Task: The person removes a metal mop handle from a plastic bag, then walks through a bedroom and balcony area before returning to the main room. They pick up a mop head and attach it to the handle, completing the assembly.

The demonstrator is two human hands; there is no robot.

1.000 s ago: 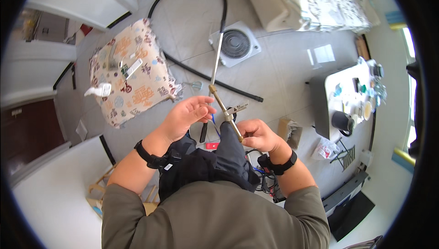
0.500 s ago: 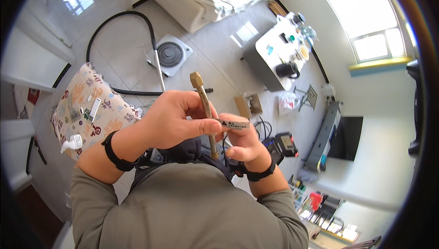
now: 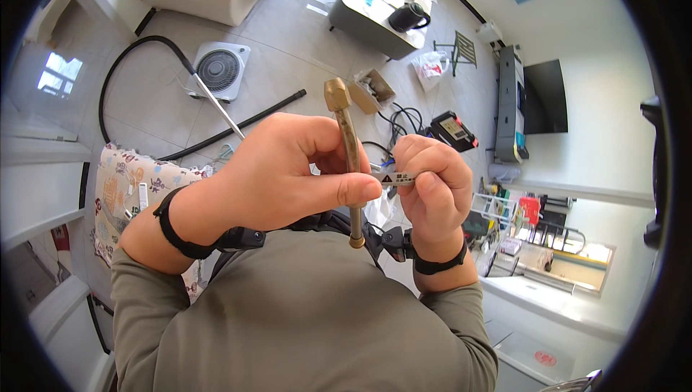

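Observation:
My left hand (image 3: 277, 165) is closed around the middle of a slim brass-coloured metal pipe (image 3: 352, 148), thumb laid across it. The pipe stands nearly upright in view, with a hexagonal nut (image 3: 336, 95) at its upper end and a small round collar (image 3: 356, 241) at the lower one. A narrow pale label (image 3: 393, 179) with a warning triangle sticks out sideways from the pipe, by my left thumb tip. Its free end is pinched between the thumb and curled fingers of my right hand (image 3: 436, 186).
Beyond my hands, a black hose (image 3: 108, 93) with a metal tube and a white box fan (image 3: 220, 69) are on the tiled floor. An open carton (image 3: 375, 89), cables and a black case (image 3: 454, 131) lie ahead. A patterned cloth (image 3: 112, 186) covers something at left.
My right hand has curled shut on the label's free end, where its fingers were looser before. The pipe is more upright and the label looks straighter. The whole view has shifted.

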